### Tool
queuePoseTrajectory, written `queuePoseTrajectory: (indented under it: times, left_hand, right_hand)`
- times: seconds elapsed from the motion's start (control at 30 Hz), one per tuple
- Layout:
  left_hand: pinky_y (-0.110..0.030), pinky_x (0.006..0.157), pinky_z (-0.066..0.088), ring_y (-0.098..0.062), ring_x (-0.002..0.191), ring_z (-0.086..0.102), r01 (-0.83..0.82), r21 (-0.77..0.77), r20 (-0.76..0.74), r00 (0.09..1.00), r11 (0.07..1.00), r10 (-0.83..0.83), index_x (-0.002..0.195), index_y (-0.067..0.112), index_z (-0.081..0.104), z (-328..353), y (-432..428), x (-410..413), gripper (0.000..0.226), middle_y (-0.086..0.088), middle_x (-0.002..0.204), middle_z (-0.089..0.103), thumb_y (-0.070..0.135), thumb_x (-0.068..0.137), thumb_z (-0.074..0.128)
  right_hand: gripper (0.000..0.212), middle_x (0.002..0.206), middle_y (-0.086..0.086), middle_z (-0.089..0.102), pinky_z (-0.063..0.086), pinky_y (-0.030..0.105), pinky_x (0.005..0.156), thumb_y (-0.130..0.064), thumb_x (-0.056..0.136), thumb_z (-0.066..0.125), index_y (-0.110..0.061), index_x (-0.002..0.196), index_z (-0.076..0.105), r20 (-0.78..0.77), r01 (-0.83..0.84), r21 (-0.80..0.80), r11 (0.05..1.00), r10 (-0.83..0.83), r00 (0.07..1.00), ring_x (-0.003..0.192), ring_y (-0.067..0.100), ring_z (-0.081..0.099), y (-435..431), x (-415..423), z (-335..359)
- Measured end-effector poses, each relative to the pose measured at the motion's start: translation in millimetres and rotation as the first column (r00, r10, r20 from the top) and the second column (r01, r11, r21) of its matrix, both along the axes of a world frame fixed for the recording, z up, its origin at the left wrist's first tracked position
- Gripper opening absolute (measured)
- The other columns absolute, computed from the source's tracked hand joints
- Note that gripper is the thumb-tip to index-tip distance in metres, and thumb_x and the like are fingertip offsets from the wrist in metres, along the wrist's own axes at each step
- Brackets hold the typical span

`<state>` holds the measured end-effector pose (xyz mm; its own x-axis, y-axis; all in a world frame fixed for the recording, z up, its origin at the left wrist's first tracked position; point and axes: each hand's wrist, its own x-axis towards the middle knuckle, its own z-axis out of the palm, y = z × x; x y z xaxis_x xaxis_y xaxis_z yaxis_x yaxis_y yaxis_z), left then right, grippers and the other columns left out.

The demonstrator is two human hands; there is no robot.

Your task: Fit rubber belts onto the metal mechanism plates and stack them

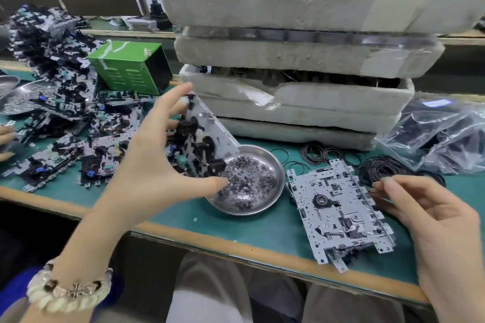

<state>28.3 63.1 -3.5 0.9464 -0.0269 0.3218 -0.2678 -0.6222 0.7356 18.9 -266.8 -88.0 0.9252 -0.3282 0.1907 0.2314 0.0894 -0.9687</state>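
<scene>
Nearest, just right of the steel dish (263,151), a small stack of mechanism plates (338,207) lies flat on the green table (262,228). The right hand (433,220) sits beyond that stack, its fingertips drawn together at the edge of a heap of rubber belts (385,168); whether a belt is pinched cannot be told. Over the dish's left rim, the left hand (147,165) grips a tilted mechanism plate (210,123), thumb beneath and fingers across the top. Small washers (249,178) fill the dish. Behind it, foam trays (301,102) are piled; far left of it lies a jumbled heap of plates (60,86).
</scene>
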Motion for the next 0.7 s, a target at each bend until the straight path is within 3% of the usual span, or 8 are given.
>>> queuePoseTrajectory:
  times: [0.07,0.13,0.23,0.3,0.4,0.53,0.63,0.7]
  left_hand:
    - [-0.006,0.096,0.036,0.014,0.128,0.039,0.142,0.037,-0.016,0.99,0.989,-0.142,0.143,0.062,0.027,1,-33,-1,0.115,0.043,0.129,0.042,0.054,0.044,0.085]
    - [-0.012,0.098,0.037,0.009,0.13,0.038,0.242,0.046,-0.021,0.97,0.969,-0.241,0.143,0.062,0.024,2,-65,-1,0.114,0.038,0.128,0.042,0.048,0.049,0.087]
    - [-0.013,0.098,0.04,0.008,0.134,0.037,0.326,-0.058,0.007,0.945,0.943,-0.327,0.145,0.061,0.02,1,-101,0,0.116,0.037,0.133,0.039,0.043,0.054,0.09]
    - [-0.011,0.102,0.04,0.006,0.136,0.038,0.346,-0.172,0.043,0.938,0.922,-0.344,0.147,0.058,0.019,-2,-117,2,0.118,0.034,0.137,0.04,0.045,0.055,0.091]
    - [-0.03,0.111,0.04,-0.004,0.136,0.044,0.347,-0.363,0.068,0.935,0.865,-0.347,0.149,0.054,0.021,-16,-136,2,0.118,0.017,0.143,0.044,0.043,0.054,0.091]
    - [-0.041,0.114,0.04,-0.01,0.138,0.045,0.304,-0.435,0.085,0.951,0.848,-0.297,0.149,0.053,0.018,-42,-157,-6,0.121,0.011,0.152,0.034,0.039,0.056,0.095]
    - [-0.038,0.111,0.044,-0.012,0.141,0.043,0.271,-0.385,0.097,0.963,0.882,-0.253,0.151,0.048,0.016,-55,-158,-15,0.124,0.015,0.153,0.032,0.046,0.057,0.095]
    - [-0.021,0.108,0.044,-0.007,0.141,0.039,0.265,-0.246,0.098,0.964,0.932,-0.248,0.153,0.045,0.015,-58,-154,-20,0.123,0.01,0.152,0.031,0.055,0.057,0.092]
  right_hand:
    - [0.025,0.085,0.009,0.074,0.057,0.02,0.073,-0.032,0.073,0.077,-0.014,0.09,0.075,0.009,0.008,-0.004,1.0,-0.008,1.0,0.078,0.018,0.071,1,-1,3]
    - [0.022,0.084,0.008,0.075,0.057,0.021,0.073,-0.032,0.073,0.076,-0.017,0.089,0.076,0.01,0.016,0.001,1.0,-0.016,1.0,0.078,0.018,0.071,2,-2,5]
    - [0.02,0.083,0.006,0.074,0.058,0.023,0.074,-0.032,0.072,0.076,-0.018,0.087,0.076,0.007,0.04,0.037,0.999,-0.04,0.999,0.078,0.019,0.071,2,-2,7]
    - [0.02,0.081,0.005,0.074,0.058,0.025,0.075,-0.033,0.071,0.076,-0.018,0.085,0.076,0.006,0.057,0.077,0.995,-0.058,0.998,0.078,0.019,0.071,1,-3,8]
    - [0.018,0.081,0.007,0.073,0.059,0.028,0.075,-0.032,0.071,0.076,-0.018,0.083,0.076,-0.002,0.061,0.107,0.992,-0.062,0.998,0.079,0.022,0.071,1,-4,10]
    - [0.012,0.081,0.009,0.073,0.057,0.024,0.073,-0.026,0.075,0.074,-0.018,0.083,0.076,-0.009,0.041,0.098,0.994,-0.04,0.999,0.081,0.024,0.07,1,-5,11]
    - [0.015,0.082,0.01,0.073,0.058,0.028,0.076,-0.027,0.075,0.075,-0.016,0.084,0.075,-0.015,0.048,0.115,0.992,-0.046,0.999,0.082,0.027,0.07,2,-5,12]
    - [0.015,0.082,0.009,0.073,0.059,0.028,0.077,-0.028,0.074,0.075,-0.017,0.084,0.076,-0.016,0.049,0.11,0.993,-0.048,0.999,0.082,0.027,0.07,2,-6,12]
